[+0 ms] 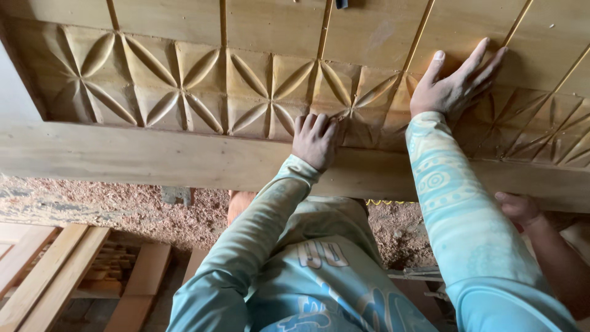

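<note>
— Well, where do the person's hands sit on the carved wooden panel?

— The left hand presses against the band of leaf-shaped carvings, its fingers curled in close; whether they pinch something small cannot be told. The right hand lies flat higher up, fingers spread wide, holding nothing.

— And the panel itself?

— It fills the upper part of the view, with grooved boards above the carving and a plain rail below it.

— Anyone else there?

— Another person's hand grips the rail's lower edge at the right. Below, sawdust covers the floor, with planks lying at the left.
</note>
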